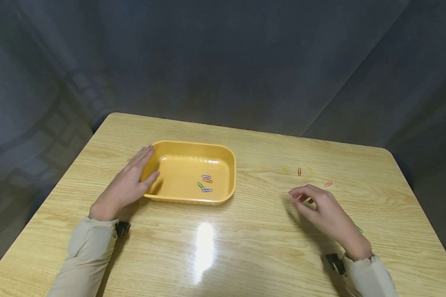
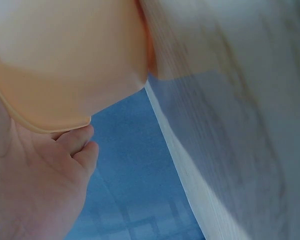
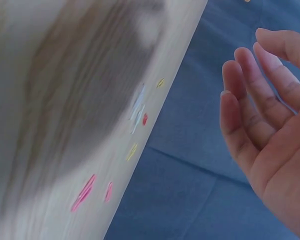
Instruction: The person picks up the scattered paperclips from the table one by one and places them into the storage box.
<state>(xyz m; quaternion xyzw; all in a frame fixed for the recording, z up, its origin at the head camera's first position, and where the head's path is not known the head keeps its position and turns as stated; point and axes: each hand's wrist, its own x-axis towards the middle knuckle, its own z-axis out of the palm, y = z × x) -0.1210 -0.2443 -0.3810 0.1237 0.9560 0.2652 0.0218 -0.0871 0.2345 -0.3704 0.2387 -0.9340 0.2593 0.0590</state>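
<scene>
My left hand point(image 1: 128, 181) holds the left side of a yellow plastic tray point(image 1: 193, 201), its thumb over the inside. In the left wrist view the fingers bend beneath the tray's rim point(image 2: 45, 131). Several coloured paper clips lie in the tray, among them a green paper clip point(image 1: 200, 186) and a red paper clip point(image 1: 207, 180). Over the table's right part, my right hand point(image 1: 328, 214) hovers with loosely bent fingers and nothing in them. Close by lie a pink paper clip point(image 1: 328, 184), a red paper clip point(image 1: 299, 171) and two yellow paper clips point(image 1: 310, 169).
A green paper clip point(image 1: 359, 229) shows partly behind the right wrist. Pale blue clips point(image 3: 137, 110) lie among the others in the right wrist view. The light wooden table point(image 1: 256, 247) has rounded far corners, with a dark curtain point(image 1: 223, 62) behind it.
</scene>
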